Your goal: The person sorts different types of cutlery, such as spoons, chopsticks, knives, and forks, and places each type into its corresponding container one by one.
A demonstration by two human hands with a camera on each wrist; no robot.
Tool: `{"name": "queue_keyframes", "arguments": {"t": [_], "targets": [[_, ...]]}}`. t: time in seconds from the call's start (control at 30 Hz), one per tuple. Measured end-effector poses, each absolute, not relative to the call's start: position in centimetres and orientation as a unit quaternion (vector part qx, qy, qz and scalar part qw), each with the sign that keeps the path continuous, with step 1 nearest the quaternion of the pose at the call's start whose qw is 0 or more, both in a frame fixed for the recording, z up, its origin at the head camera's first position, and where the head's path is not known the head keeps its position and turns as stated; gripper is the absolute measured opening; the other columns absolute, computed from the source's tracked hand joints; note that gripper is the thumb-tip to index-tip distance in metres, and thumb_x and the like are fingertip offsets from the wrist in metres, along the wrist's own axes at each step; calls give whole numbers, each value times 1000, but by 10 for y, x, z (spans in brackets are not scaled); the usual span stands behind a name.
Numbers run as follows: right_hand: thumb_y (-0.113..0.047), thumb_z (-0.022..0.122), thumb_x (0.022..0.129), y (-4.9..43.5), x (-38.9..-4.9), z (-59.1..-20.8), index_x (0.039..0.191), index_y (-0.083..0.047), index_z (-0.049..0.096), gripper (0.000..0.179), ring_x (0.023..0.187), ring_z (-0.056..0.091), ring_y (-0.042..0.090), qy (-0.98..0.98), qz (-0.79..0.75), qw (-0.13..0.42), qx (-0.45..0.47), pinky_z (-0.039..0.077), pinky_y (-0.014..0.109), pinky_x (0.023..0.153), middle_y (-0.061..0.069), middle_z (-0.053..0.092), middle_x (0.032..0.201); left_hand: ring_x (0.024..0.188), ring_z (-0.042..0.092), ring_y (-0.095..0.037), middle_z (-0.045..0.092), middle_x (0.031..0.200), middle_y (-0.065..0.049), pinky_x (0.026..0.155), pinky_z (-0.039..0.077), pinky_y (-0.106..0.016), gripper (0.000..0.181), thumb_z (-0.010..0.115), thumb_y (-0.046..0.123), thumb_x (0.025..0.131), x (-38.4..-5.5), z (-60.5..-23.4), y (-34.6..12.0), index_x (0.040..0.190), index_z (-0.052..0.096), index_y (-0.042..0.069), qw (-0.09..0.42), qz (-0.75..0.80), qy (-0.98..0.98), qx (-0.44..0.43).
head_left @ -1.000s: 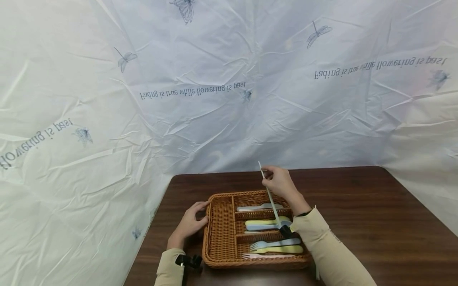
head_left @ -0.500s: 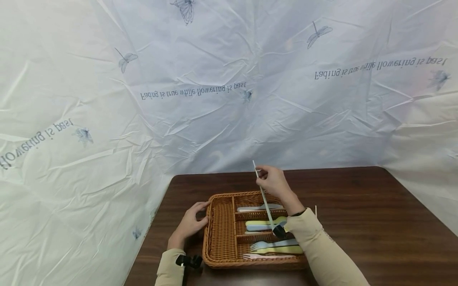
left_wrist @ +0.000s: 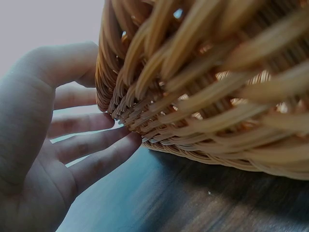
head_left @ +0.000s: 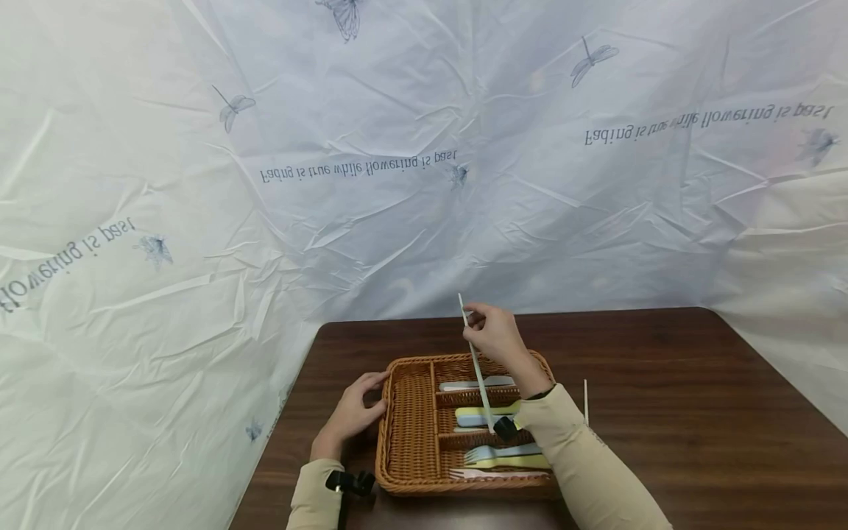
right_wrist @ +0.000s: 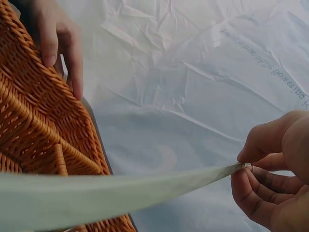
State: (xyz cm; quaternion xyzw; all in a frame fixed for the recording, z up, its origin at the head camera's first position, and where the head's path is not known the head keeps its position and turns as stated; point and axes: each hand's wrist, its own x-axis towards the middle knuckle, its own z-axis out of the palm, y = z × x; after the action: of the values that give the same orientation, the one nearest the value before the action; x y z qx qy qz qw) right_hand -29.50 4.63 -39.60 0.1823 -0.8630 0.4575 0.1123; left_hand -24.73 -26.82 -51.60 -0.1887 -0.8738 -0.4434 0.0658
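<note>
A pale green chopstick (head_left: 480, 379) is pinched near its far end between the thumb and fingers of my right hand (head_left: 493, 335). It slants over the wicker cutlery basket (head_left: 412, 486), its lower end overlapping the middle compartment in the head view. In the right wrist view, the chopstick (right_wrist: 159, 191) runs from the fingertips toward the camera. My left hand (head_left: 354, 408) rests at the basket's left side. In the left wrist view its fingers (left_wrist: 104, 164) lie fairly straight against the outer weave, thumb near the rim. The basket stands on the table.
Right-hand compartments hold knives (head_left: 457, 386) at the back, blue and yellow handles (head_left: 472, 421) in the middle, and a blue fork (head_left: 486, 453) with other forks in front. A thin pale stick (head_left: 586, 401) lies right of the basket on the dark wooden table (head_left: 662, 412).
My right hand has shifted left with the chopstick over the basket. The pale stick on the right has come into view from behind the sleeve. The left hand stays in place.
</note>
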Motion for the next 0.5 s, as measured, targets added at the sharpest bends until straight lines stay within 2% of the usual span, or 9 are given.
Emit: {"name": "queue_keyframes", "arguments": {"t": [0.3,0.5], "targets": [[-9,60,89,35,-296,-394,130,-10,62,41,82,63,17,-859,468,99,182,53,29,61,7,66,100,117,56,-30,54,134,-9,89,54,-48,54,61,6,88,-246,-514,-268,141,52,8,68,-443,-873,-192],[-8,61,88,28,-294,-392,130,-8,62,42,82,63,17,-852,477,101,193,53,30,62,8,66,100,116,57,-29,54,133,-8,88,54,-48,54,61,6,88,-247,-516,-269,141,52,8,66,-444,-872,-197]]}}
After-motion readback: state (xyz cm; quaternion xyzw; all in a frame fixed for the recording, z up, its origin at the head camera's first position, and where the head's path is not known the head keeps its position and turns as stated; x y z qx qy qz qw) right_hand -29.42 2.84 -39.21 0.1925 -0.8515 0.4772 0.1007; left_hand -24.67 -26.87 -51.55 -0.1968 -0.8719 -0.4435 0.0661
